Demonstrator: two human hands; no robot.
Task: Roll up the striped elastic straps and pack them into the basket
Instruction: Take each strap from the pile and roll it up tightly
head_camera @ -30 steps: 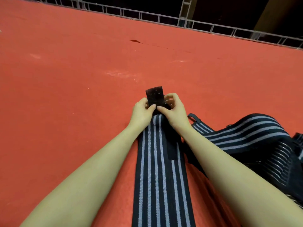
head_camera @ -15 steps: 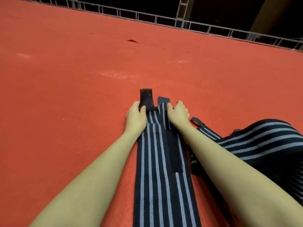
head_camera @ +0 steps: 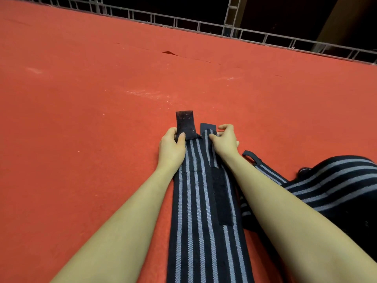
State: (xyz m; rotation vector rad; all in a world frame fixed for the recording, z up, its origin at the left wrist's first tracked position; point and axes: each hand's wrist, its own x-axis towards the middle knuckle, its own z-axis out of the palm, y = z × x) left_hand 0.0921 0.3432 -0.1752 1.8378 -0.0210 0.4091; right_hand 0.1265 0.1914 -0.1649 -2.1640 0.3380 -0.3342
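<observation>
While the strap (head_camera: pixel 202 201) lies flat along the middle of the red mat (head_camera: pixel 81 119), running toward its near edge, the left hand (head_camera: pixel 171 148) pinches the dark end tab (head_camera: pixel 185 124) and the right hand (head_camera: pixel 225 140) grips the other corner. Rolling should start tight and square. No basket shows.

A navy strap (head_camera: pixel 195 201) with grey stripes lies flat, lengthwise. Its dark tab (head_camera: pixel 185 124) points away. More straps (head_camera: pixel 330 184) lie heaped to its right.
</observation>
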